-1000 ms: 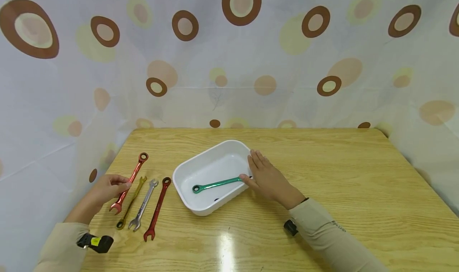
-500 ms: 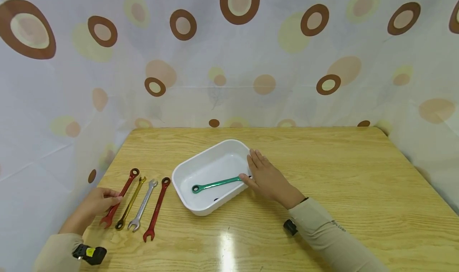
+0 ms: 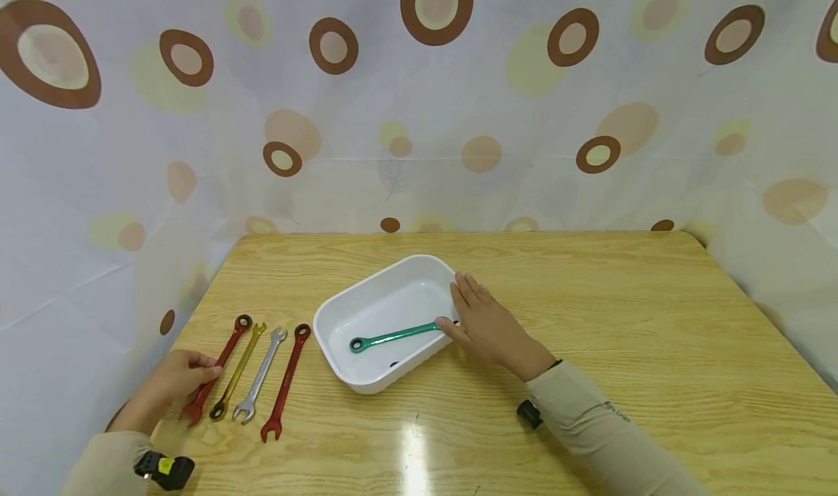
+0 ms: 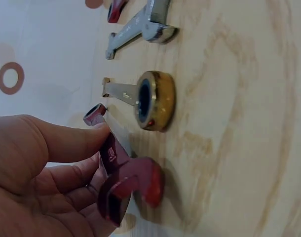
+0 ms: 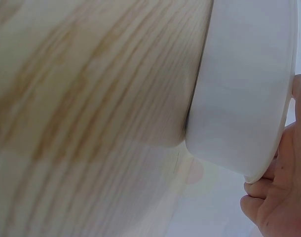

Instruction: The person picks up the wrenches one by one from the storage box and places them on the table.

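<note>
My left hand pinches a red ratchet wrench between thumb and fingers at the far left of the table. In the left wrist view its open-ended jaw points toward the camera, close over the wood. Beside it lie a gold wrench, a silver open-ended wrench and a second red wrench, roughly parallel. A white plastic tub stands mid-table with a green ratchet wrench inside. My right hand rests on the tub's right end, fingers straight, thumb over the rim.
The wooden table reaches back to a patterned cloth that hangs behind and along both sides. A small dark spot shows inside the tub near its front wall.
My left hand has moved down and to the left with the red wrench, bringing it into line beside the gold one. The right hand and the tub have stayed put.
</note>
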The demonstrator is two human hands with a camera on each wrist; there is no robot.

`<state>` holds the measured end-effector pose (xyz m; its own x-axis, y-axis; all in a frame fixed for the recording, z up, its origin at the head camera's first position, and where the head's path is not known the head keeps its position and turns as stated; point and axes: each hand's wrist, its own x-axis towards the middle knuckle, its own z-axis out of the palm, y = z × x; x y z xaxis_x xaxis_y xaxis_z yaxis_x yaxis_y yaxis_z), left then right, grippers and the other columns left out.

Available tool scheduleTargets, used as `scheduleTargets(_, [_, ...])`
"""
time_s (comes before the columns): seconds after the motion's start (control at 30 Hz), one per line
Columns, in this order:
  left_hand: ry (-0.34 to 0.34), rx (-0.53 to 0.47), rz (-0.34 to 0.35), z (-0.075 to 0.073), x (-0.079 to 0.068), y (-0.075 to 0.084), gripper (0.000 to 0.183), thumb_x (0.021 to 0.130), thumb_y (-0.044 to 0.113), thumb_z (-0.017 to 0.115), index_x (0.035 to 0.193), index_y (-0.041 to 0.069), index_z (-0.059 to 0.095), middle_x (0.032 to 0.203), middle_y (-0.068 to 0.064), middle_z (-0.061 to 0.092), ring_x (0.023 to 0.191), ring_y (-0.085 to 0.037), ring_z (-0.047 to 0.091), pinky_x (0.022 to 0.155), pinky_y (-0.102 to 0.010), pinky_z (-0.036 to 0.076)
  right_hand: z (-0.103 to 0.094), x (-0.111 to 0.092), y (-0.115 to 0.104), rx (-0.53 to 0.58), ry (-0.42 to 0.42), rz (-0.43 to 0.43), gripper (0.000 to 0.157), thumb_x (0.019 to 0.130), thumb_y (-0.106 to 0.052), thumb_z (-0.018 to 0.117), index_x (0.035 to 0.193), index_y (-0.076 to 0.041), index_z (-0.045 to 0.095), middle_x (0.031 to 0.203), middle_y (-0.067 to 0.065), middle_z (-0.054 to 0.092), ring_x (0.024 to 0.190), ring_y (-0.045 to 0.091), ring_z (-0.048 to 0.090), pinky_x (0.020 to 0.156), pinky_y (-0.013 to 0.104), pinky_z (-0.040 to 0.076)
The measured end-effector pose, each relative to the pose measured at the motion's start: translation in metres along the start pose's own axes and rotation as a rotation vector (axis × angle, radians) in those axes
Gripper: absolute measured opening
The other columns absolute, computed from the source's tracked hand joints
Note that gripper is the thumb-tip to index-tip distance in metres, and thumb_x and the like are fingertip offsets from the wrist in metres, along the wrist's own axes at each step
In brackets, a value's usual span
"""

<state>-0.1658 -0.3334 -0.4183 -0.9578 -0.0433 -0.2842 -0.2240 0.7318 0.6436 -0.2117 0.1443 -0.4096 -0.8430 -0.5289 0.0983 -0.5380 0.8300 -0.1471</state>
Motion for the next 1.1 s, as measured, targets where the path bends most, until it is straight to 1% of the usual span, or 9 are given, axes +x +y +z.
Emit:
scheduleTargets(0.13, [0.01,-0.002,-0.013,0.002,-0.001,0.0,0.022,0.091,0.007,0.058,0.092,-0.015,0.058,0.08,-0.012,0.055,0.071,-0.018,0.05,0.061,-0.028,0.043,0.001,0.0,0.0,-0.003,-0.002,0.002,0.077,0.101,-0.05,0.035,0.145,0.012,0.023,0.155,0.027,0.014,0.145,0.038,0.01,0.116,0.046,0.015])
scheduleTargets(0.27, [0.028,0.043,-0.026,0.003,-0.003,0.002,0.021,0.09,0.007,0.059,0.092,-0.013,0.058,0.078,-0.01,0.055,0.069,-0.017,0.051,0.059,-0.028,0.043,0.0,0.0,0.0,0.002,-0.005,0.005,0.077,0.101,-0.05,0.035,0.145,0.012,0.022,0.155,0.027,0.014,0.145,0.038,0.01,0.116,0.046,0.015])
scheduleTargets(0.33, [0.039,0.087,-0.022,0.003,-0.004,0.004,0.02,0.09,0.009,0.06,0.091,-0.012,0.058,0.076,-0.01,0.056,0.068,-0.018,0.051,0.057,-0.029,0.043,0.0,0.0,0.0,0.0,-0.011,0.01,0.077,0.101,-0.05,0.034,0.146,0.011,0.022,0.155,0.027,0.013,0.145,0.037,0.01,0.116,0.046,0.015])
scheduleTargets(0.47, [0.068,0.179,0.013,0.004,-0.006,0.009,0.02,0.089,0.011,0.062,0.087,-0.008,0.059,0.074,-0.01,0.057,0.066,-0.019,0.051,0.056,-0.03,0.041,-0.001,0.0,-0.001,0.009,-0.016,0.017,0.076,0.102,-0.05,0.034,0.146,0.011,0.022,0.155,0.027,0.013,0.145,0.038,0.01,0.116,0.047,0.015])
scheduleTargets(0.7, [0.115,0.248,0.046,0.006,-0.011,0.017,0.019,0.087,0.01,0.066,0.081,-0.008,0.062,0.073,-0.011,0.06,0.063,-0.02,0.053,0.055,-0.033,0.043,-0.001,0.0,-0.001,0.01,-0.014,0.016,0.076,0.102,-0.049,0.035,0.146,0.012,0.021,0.155,0.028,0.013,0.145,0.039,0.01,0.116,0.047,0.015])
scheduleTargets(0.93, [0.184,0.358,0.079,0.009,-0.01,0.021,0.017,0.084,0.008,0.07,0.073,-0.004,0.063,0.066,-0.009,0.059,0.057,-0.022,0.052,0.053,-0.035,0.042,0.0,0.0,-0.001,0.003,-0.007,0.013,0.077,0.101,-0.049,0.036,0.146,0.012,0.021,0.155,0.028,0.014,0.145,0.039,0.009,0.116,0.047,0.015])
scheduleTargets(1.1, [0.182,0.397,0.069,0.009,-0.007,0.021,0.018,0.084,0.008,0.07,0.072,-0.003,0.062,0.065,-0.009,0.059,0.056,-0.022,0.052,0.054,-0.039,0.044,-0.001,-0.001,-0.002,0.004,-0.005,0.007,0.077,0.101,-0.048,0.036,0.145,0.012,0.021,0.155,0.028,0.014,0.144,0.039,0.01,0.116,0.047,0.015])
